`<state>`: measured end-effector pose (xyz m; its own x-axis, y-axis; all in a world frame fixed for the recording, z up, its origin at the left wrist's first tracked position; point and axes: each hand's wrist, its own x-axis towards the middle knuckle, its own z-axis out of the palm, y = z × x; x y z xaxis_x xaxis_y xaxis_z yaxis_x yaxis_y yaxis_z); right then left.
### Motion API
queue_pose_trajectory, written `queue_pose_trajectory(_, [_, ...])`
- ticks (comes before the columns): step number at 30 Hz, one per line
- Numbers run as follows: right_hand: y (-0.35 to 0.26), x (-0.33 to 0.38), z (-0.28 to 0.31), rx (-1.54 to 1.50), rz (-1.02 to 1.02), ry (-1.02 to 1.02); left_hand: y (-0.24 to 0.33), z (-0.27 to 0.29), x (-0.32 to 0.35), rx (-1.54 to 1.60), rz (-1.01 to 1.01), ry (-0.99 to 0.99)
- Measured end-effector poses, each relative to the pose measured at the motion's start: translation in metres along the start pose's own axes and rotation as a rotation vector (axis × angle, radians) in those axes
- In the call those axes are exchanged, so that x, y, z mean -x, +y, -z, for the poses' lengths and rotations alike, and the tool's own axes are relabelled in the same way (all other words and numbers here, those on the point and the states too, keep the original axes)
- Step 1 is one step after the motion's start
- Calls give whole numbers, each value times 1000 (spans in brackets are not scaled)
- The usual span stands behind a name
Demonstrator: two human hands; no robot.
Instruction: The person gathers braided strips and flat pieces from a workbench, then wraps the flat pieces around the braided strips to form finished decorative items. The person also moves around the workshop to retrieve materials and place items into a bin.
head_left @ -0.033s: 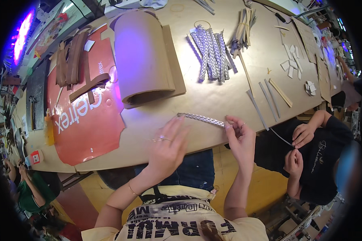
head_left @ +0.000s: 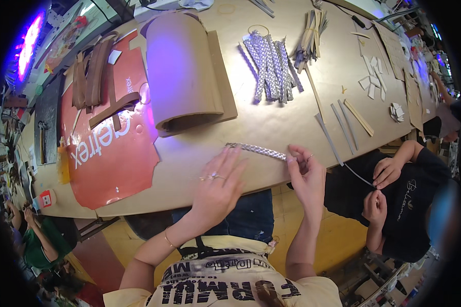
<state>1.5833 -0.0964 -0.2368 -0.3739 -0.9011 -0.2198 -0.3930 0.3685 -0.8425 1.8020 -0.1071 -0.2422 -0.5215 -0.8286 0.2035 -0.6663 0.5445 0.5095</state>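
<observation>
A silvery braided strap (head_left: pixel 261 150) lies across the near part of the table, sloping down a little to the right. Its right end is pinched between the thumb and fingers of my right hand (head_left: pixel 306 176). My left hand (head_left: pixel 219 189) reaches to the strap's left end with fingers stretched out and a ring on one of them. The fingertips seem to touch that end, but whether they press on it I cannot tell. Farther back lies a bundle of similar braided straps (head_left: pixel 271 66), tied with a loop at its top.
A large brown cardboard tube (head_left: pixel 184 71) stands left of centre. Brown strips (head_left: pixel 93 77) lie on a red sheet (head_left: pixel 123 169). Toward the right are a bundle of thin strips (head_left: pixel 310 36), grey strips (head_left: pixel 346 125) and white pieces (head_left: pixel 372 77). A co-worker's hands (head_left: pixel 381 174) hold a grey strip.
My left hand has shifted very slightly to the right, its fingers still extended. The right hand and the strap look the same.
</observation>
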Motion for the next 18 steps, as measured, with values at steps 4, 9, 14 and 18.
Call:
queue_pose_trajectory(4, [-2, -8, -2, 61, 57, -7, 4, -18, -10, -61, 53, -183])
queue_pose_trajectory(9, [-3, -10, -1, 207, 110, -17, 0, -27, -15, -129, 105, -209])
queue_pose_trajectory(14, [-4, -9, 19, 265, 163, 10, 1, -22, -11, -234, 151, -248])
queue_pose_trajectory(18, [3, -25, 46, 497, 162, 287, -1, -14, -2, -287, 244, -249])
